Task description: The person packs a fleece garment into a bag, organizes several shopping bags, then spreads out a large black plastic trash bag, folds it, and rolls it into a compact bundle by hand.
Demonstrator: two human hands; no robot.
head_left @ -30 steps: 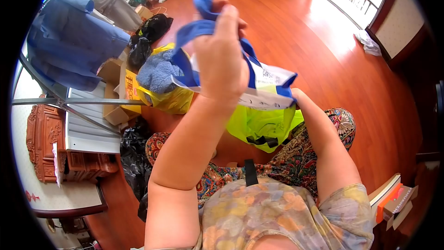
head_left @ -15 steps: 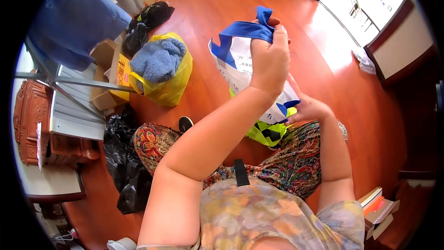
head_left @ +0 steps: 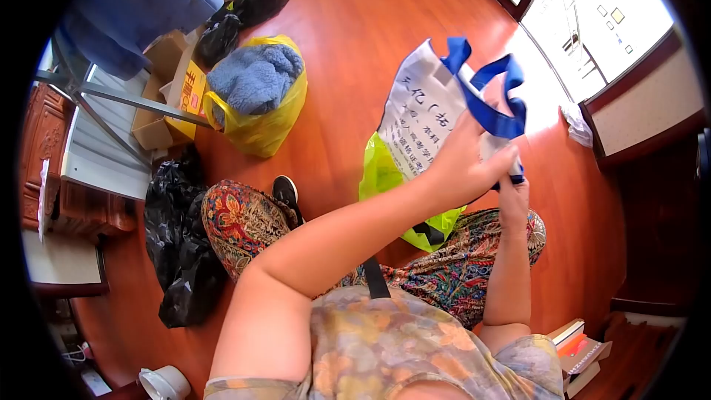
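A white tote bag (head_left: 416, 115) with blue handles (head_left: 503, 122) and dark printed characters hangs tilted in front of me. My left hand (head_left: 474, 159) reaches across and is closed on the bag's upper right part, below the handles. Just under it, my right hand (head_left: 512, 196) grips the bag's blue-trimmed right edge, its fingers partly hidden. Behind and below the tote lies a lime-green plastic bag (head_left: 376, 170) with a black pattern, close to my crossed legs.
A yellow bag (head_left: 270, 130) holding a blue fleecy cloth (head_left: 255, 78) stands at the left, beside an open cardboard box (head_left: 178, 96). Black plastic bags (head_left: 181, 244) lie near my left knee. A small box of books (head_left: 581, 355) is at lower right.
My left hand has come down and right from the raised handle to the bag's side, closer to my right hand. The tote has turned, showing its printed face, and its handles now flop over.
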